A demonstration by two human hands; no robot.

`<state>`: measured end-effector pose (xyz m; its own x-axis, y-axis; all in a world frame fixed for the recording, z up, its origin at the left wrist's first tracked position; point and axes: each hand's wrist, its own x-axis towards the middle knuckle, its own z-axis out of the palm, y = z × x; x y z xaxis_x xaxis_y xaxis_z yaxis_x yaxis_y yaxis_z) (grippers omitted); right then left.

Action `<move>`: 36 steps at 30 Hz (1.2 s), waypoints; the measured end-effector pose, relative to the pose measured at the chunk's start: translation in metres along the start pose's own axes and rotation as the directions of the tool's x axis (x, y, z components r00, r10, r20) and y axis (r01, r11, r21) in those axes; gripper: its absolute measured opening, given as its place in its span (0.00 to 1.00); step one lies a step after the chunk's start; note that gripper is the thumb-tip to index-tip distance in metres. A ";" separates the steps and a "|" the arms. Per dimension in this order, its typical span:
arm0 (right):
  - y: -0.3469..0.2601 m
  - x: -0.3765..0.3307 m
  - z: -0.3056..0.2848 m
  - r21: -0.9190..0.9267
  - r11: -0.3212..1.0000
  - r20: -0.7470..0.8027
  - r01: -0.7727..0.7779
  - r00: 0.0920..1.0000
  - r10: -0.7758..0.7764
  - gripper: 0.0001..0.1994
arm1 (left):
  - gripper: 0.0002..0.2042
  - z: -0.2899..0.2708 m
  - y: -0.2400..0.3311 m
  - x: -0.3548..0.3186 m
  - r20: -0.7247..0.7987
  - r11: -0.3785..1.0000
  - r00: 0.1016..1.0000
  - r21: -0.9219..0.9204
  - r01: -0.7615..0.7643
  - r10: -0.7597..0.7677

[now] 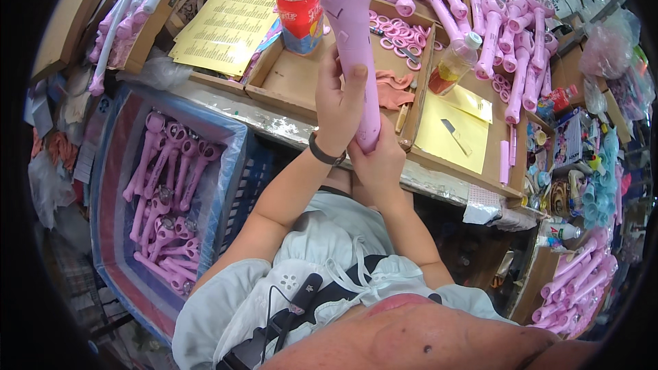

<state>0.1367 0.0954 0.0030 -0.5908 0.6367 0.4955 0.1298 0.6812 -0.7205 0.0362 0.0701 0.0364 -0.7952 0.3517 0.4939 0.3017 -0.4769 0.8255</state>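
Observation:
A pink plastic toy wand (355, 48) stands nearly upright before me, its wide head cut off by the top edge of the view. Around the middle of its handle my left hand (340, 99) is closed, thumb across the front; a black band circles that wrist. My right hand (380, 161) grips the handle's bottom end from below, with some fingers hidden. Just behind the wand lies a cardboard tray (274, 85), and a red and blue packet (300, 19) stands in it. Pink rings (401, 33) and an orange cloth (394, 89) lie to the right of the handle.
A lined blue crate (240, 130) at my left holds several pink wands. More pink wand parts (493, 27) pile up at the back right and in a box (576, 284) at lower right. A drink bottle (454, 65) and yellow paper (452, 130) sit in the right tray.

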 end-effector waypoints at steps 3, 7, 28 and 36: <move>-0.001 -0.009 -0.007 0.184 0.970 0.124 -0.157 0.983 0.136 0.22 | 0.24 -0.007 -0.006 -0.001 0.002 0.982 0.999 -0.187 -0.033 0.034; -0.007 -0.018 -0.020 0.534 0.745 0.454 -0.400 0.879 0.147 0.21 | 0.28 -0.004 -0.009 0.002 0.222 0.774 0.954 -0.561 0.294 -0.202; 0.004 -0.030 -0.011 0.213 0.936 0.301 -0.280 0.930 0.209 0.26 | 0.14 -0.021 0.000 -0.046 0.223 0.933 0.906 0.120 0.340 -0.359; 0.014 -0.057 -0.010 0.198 0.923 0.400 -0.331 0.887 0.232 0.23 | 0.22 -0.032 0.012 -0.017 0.254 0.766 0.821 -0.298 0.569 -0.511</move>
<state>0.1805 0.0719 -0.0302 -0.8122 0.5781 0.0778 0.1578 0.3461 -0.9248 0.0365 0.0326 0.0292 -0.6738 0.7371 0.0528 -0.3780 -0.4051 0.8325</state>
